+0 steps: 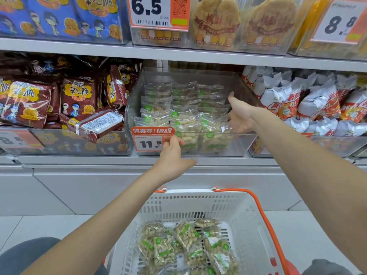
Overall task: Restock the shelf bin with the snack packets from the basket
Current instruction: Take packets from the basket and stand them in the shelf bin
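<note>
Hands reach into a shop shelf from the head camera: the left hand (172, 155) rests at the front wall of a clear bin (241, 144), its fingers curled over the rim just beside an orange price tag (152, 138) marked 11.5; whether it grips the rim or only touches it cannot be told. The right hand (238, 116) is inside the bin at its right side, fingers spread and relaxed, palm turned toward the packets (186, 124) stacked there in rows; it pinches nothing. Those clear packets, with green labels, fill the space between the two hands.

Below both forearms sits a white basket (246, 225) with an orange handle (266, 221), and more green-labelled packets of nuts (186, 243) lie heaped in its bottom, well apart from either hand.

Left of the left hand, dark red snack bags (77, 96) crowd the neighbouring bin. Right of the right hand lie white and orange bags (317, 104). Above the hands, an upper shelf (178, 52) carries boxed biscuits (216, 22) and blue packs (59, 16).
</note>
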A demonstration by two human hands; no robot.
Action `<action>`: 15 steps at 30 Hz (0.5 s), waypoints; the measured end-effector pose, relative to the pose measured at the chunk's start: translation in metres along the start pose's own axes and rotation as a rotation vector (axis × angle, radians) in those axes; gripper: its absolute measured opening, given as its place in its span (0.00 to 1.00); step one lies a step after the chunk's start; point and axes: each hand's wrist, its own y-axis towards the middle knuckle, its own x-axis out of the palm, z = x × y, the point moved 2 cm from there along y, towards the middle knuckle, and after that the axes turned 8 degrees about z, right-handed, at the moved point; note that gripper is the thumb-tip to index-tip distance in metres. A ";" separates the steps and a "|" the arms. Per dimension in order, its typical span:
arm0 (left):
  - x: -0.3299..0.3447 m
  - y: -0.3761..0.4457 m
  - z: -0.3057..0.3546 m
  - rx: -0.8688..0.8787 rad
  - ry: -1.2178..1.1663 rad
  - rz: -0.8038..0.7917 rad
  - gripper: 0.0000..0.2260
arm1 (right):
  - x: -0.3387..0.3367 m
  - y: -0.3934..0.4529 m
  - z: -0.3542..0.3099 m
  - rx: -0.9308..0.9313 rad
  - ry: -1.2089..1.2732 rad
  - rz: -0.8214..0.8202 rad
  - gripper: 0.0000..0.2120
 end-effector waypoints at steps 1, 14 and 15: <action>0.000 0.000 0.000 -0.001 -0.002 0.001 0.22 | -0.002 0.003 -0.001 0.017 0.043 0.053 0.47; -0.006 0.001 -0.007 0.062 0.013 -0.054 0.21 | 0.003 0.020 0.000 -0.157 0.045 0.043 0.47; -0.006 0.000 -0.008 0.071 0.010 -0.049 0.20 | 0.000 0.017 0.001 -0.154 -0.017 0.039 0.47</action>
